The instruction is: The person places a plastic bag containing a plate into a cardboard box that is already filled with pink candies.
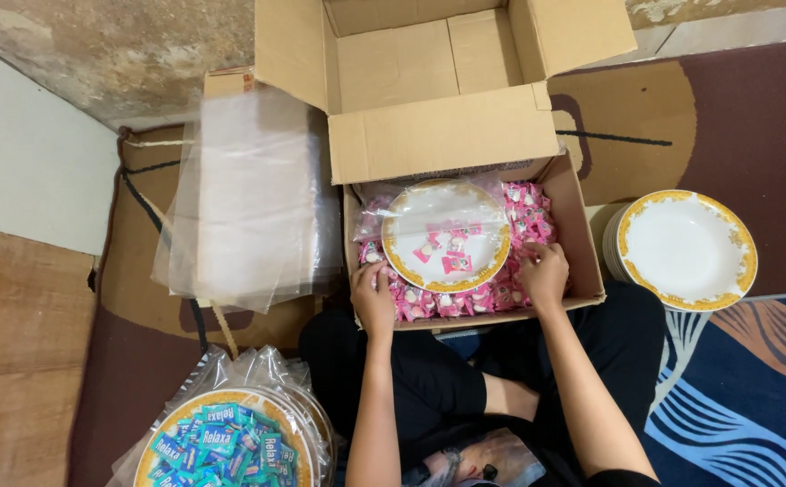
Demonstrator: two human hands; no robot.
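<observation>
A white plate with a gold rim [447,236], wrapped in clear plastic with a few pink candies on it, lies in an open cardboard box [582,216]. Around it the box is filled with small pink wrapped candies [528,207]. My left hand [373,300] rests on the candies at the plate's lower left edge, fingers curled into them. At the plate's lower right edge, my right hand [544,273] presses on the candies with bent fingers. Whether either hand grips a candy is hidden.
A stack of gold-rimmed white plates [687,250] stands on the carpet at right. A pile of clear plastic bags [248,198] lies at left. A bagged plate of blue-green candies [230,442] sits at bottom left. My crossed legs in black are below the box.
</observation>
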